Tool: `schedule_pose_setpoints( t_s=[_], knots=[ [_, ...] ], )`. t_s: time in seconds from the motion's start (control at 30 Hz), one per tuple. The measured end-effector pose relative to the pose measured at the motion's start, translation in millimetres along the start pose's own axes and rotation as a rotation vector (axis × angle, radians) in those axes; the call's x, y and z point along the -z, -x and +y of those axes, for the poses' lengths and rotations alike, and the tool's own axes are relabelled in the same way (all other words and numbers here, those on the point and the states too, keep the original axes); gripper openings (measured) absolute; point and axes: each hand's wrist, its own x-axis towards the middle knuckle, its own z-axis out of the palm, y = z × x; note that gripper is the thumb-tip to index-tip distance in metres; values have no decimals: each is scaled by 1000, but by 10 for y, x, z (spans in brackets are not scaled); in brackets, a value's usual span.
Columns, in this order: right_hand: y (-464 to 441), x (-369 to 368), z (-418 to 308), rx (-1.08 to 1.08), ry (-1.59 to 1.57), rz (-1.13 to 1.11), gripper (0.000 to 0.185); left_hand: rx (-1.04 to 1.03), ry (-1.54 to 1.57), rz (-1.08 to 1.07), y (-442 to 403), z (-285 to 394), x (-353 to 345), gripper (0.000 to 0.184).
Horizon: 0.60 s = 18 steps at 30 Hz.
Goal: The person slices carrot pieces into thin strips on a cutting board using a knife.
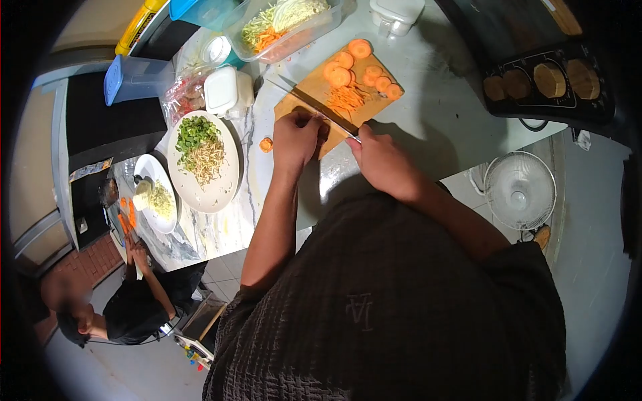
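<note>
My right hand (pixel 384 159) is wrapped round the handle of a kitchen knife (pixel 302 97), whose blade lies slantwise across a wooden cutting board (pixel 317 84). Close beside the blade, my left hand (pixel 296 139) has its fingers curled down on the near left part of the board; whatever they press on is hidden. Beyond the knife are round carrot slices (pixel 340 75) and a small heap of carrot strips (pixel 346 98). A small carrot piece (pixel 266 144) sits on the table, left of my left hand.
Left stand an oval plate (pixel 229 170) of chopped greens and sprouts, a white plate (pixel 167 217), and a lidded tub (pixel 224 92). A clear container (pixel 328 27) holds shredded vegetables. A stove (pixel 550 83) is right; another person (pixel 137 301) works with carrots at lower left.
</note>
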Motion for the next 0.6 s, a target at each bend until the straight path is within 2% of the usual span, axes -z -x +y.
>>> schedule_pose_setpoints(
  t_s=[0.13, 0.3, 0.6],
  knots=[
    [62, 84, -8, 12, 54, 0, 36, 33, 122, 0, -12, -28, 3, 19],
    [118, 101, 146, -3, 84, 78, 36, 27, 62, -8, -2, -30, 3, 19],
    [156, 228, 56, -31, 121, 60, 37, -9, 32, -2, 20, -35, 6, 21]
  ],
)
